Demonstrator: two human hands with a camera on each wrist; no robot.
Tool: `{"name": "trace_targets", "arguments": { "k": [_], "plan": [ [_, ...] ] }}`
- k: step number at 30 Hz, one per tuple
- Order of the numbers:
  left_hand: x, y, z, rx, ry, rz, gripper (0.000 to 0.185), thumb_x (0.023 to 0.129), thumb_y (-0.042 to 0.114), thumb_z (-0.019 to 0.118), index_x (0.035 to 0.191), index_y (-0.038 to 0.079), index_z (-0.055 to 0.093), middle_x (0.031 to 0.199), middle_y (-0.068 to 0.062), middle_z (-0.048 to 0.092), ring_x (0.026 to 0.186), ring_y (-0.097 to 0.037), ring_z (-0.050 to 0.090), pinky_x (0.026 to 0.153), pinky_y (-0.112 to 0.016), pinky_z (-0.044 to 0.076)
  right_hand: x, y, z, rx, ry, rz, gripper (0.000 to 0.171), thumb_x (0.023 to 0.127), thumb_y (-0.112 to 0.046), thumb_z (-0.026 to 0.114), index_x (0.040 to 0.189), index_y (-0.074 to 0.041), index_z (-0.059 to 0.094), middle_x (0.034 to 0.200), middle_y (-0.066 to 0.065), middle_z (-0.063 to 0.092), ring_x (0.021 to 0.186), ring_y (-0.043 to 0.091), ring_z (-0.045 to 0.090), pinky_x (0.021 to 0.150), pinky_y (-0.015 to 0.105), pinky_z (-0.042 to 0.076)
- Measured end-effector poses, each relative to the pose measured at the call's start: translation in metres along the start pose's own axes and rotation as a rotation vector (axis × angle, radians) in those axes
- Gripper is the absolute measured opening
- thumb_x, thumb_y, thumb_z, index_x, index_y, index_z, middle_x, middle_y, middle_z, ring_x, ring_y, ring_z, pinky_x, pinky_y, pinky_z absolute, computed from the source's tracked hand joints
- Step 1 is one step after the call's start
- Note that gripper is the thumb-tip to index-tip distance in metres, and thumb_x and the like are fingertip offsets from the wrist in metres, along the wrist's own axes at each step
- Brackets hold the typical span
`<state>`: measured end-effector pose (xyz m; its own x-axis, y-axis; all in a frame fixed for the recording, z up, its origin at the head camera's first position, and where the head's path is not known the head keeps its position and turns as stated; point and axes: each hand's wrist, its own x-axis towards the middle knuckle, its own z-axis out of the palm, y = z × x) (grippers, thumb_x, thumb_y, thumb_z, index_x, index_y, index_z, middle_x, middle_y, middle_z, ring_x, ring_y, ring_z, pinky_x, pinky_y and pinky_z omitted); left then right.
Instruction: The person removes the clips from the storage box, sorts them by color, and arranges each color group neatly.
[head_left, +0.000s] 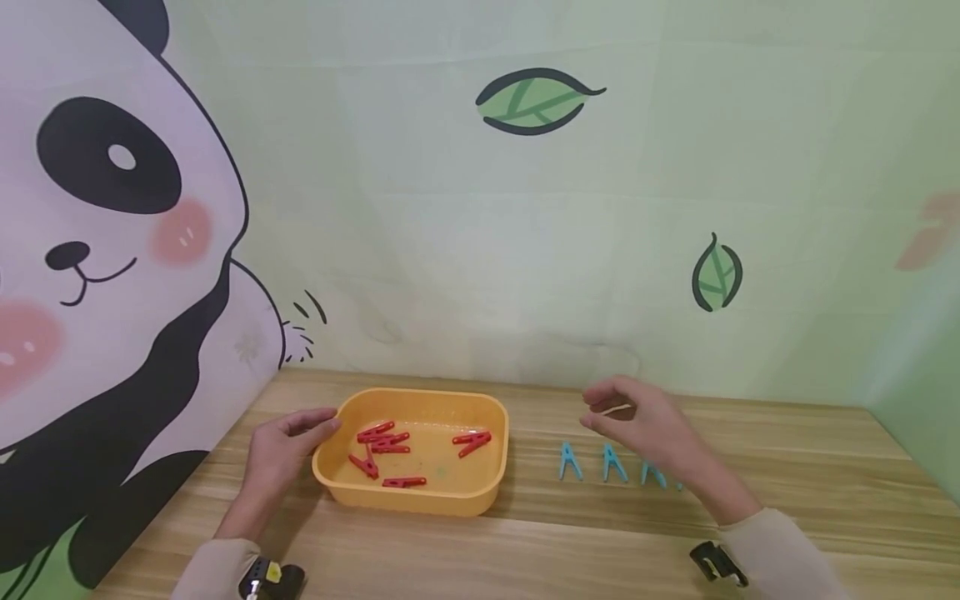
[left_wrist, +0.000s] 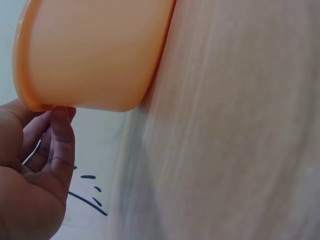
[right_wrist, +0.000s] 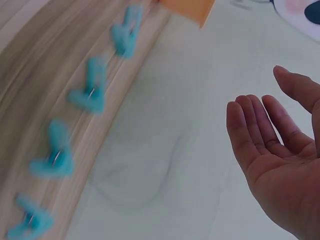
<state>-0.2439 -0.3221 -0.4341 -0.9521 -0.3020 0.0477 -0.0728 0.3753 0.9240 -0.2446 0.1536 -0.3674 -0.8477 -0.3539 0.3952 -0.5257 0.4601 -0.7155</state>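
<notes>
An orange plastic tub (head_left: 491, 467) stands on the wooden table (head_left: 525, 550) with several red clothespins (head_left: 390, 442) lying inside. My left hand (head_left: 288, 442) rests against the tub's left end, fingers (left_wrist: 62, 142) fairly straight and touching just under the rim of the tub (left_wrist: 95, 55). To the right of the tub, a row of blue clothespins (head_left: 570, 461) lies on the table. My right hand (head_left: 603, 408) hovers above that row, fingers loosely bent and palm empty (right_wrist: 280, 155). Its wrist covers the far end of the row. The blue clothespins (right_wrist: 92, 87) look blurred in the right wrist view.
A printed backdrop with a panda (head_left: 97, 250) and leaves (head_left: 536, 100) rises right behind the table's far edge. Bare wood stretches in front of the tub and to the right of the clothespin row.
</notes>
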Motion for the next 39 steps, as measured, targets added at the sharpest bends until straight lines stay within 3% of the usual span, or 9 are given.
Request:
{"name": "trace_targets", "arguments": {
  "k": [10, 22, 31, 39],
  "plan": [
    [0.001, 0.001, -0.001, 0.022, 0.002, 0.0, 0.048, 0.1, 0.035, 0.077, 0.137, 0.005, 0.071, 0.14, -0.017, 0.068, 0.129, -0.032, 0.061, 0.088, -0.013, 0.054, 0.026, -0.023, 0.05, 0.076, -0.126, -0.01, 0.025, 0.098, -0.009, 0.078, 0.119, 0.002, 0.072, 0.114, 0.011, 0.074, 0.108, 0.029, 0.071, 0.094, 0.041, 0.06],
    [0.002, 0.002, -0.002, 0.029, 0.002, -0.007, 0.048, 0.102, 0.034, 0.076, 0.139, 0.006, 0.069, 0.143, -0.018, 0.066, 0.132, -0.033, 0.06, 0.091, -0.015, 0.054, 0.048, -0.033, 0.095, 0.136, -0.248, -0.086, 0.023, 0.094, -0.005, 0.082, 0.114, 0.001, 0.073, 0.11, 0.009, 0.075, 0.104, 0.026, 0.071, 0.092, 0.037, 0.06],
    [0.002, 0.002, -0.002, 0.025, 0.003, -0.004, 0.047, 0.102, 0.033, 0.075, 0.139, 0.005, 0.07, 0.141, -0.017, 0.067, 0.132, -0.033, 0.06, 0.087, -0.012, 0.053, 0.062, -0.039, 0.126, 0.114, -0.343, -0.113, 0.022, 0.093, -0.006, 0.083, 0.113, -0.003, 0.074, 0.104, 0.002, 0.076, 0.097, 0.016, 0.071, 0.086, 0.025, 0.059],
    [0.002, 0.002, 0.0, 0.026, -0.005, -0.002, 0.047, 0.101, 0.034, 0.076, 0.137, 0.004, 0.07, 0.14, -0.017, 0.068, 0.13, -0.033, 0.061, 0.086, -0.012, 0.053, 0.07, -0.038, 0.151, 0.095, -0.431, -0.058, 0.022, 0.094, -0.007, 0.082, 0.113, -0.003, 0.073, 0.11, 0.014, 0.075, 0.096, 0.014, 0.07, 0.089, 0.023, 0.056]
  ]
}}
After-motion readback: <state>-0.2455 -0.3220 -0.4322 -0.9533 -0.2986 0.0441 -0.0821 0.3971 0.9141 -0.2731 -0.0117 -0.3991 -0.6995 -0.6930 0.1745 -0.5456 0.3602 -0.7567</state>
